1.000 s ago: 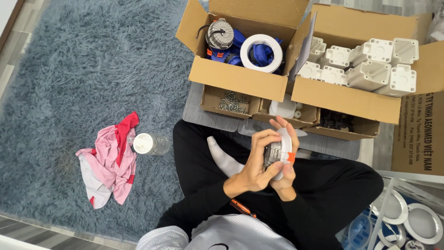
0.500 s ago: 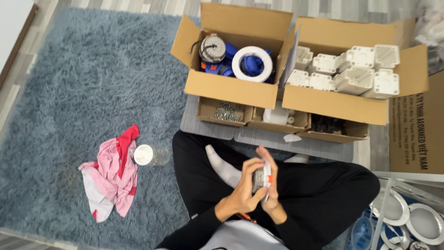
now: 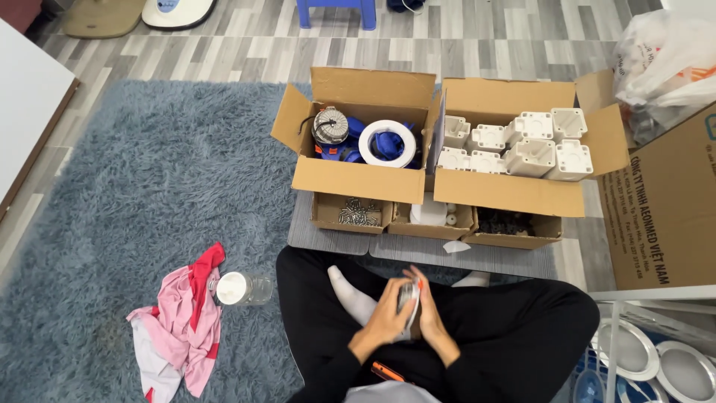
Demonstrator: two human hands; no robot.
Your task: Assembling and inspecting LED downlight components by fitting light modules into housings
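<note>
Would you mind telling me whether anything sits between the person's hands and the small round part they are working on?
Nothing visible does. The left hand and right hand already clasp the round part from both sides, over the lap.

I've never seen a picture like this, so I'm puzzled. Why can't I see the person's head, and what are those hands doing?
The camera sits on the person's head and looks down, so you see only their lap and hands. They sit cross-legged on a fluffy grey rug, in black trousers and white socks.

The left hand and the right hand are pressed together around a small round white part. It is mostly hidden, so I cannot tell exactly what it is.

In front stand two open cardboard boxes. The left box holds a white ring and blue pieces. The right box holds many white plastic blocks. Three small trays sit before them; one has screws.

To the left lie a pink cloth and a clear jar with a white lid.
</note>
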